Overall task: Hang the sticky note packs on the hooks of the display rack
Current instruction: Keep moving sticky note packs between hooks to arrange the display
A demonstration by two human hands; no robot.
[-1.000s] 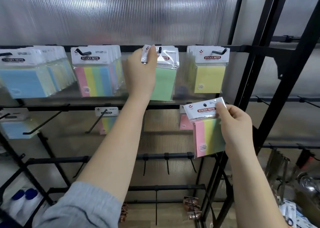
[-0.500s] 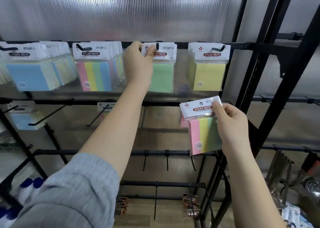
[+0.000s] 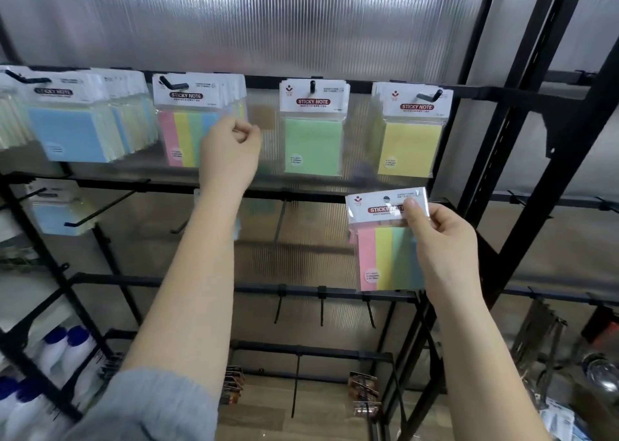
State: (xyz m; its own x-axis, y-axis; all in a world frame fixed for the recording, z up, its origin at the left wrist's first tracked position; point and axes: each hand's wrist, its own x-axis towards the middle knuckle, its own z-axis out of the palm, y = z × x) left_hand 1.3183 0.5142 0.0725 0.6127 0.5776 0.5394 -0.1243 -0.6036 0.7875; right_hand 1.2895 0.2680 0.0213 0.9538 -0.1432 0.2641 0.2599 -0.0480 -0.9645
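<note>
- Head view: a black metal display rack (image 3: 338, 87) is seen against a ribbed translucent wall panel (image 3: 268, 18), with black uprights at the right.
- On the top rail, 4 groups of sticky note packs are hung from hooks: a blue group (image 3: 67, 132) at the left, a striped group (image 3: 182, 132), a green pack (image 3: 313, 146) and a yellow pack (image 3: 408, 147).
- A striped pack (image 3: 378, 256) is held below the yellow pack, apart from every hook; its white header card is pinched by the thumb and fingers of the right hand (image 3: 438, 236).
- The left hand (image 3: 231, 152) is raised in front of the striped group, between it and the green pack; its fingers are curled into a loose fist and nothing is held in it.
- On the rail below, a bare hook (image 3: 100, 209) is seen, with another blue pack (image 3: 58, 213) at the far left.
- At the lower left, white bottles with blue caps (image 3: 63, 350) are stored; a wood-look floor (image 3: 268, 407) is visible at the bottom.
</note>
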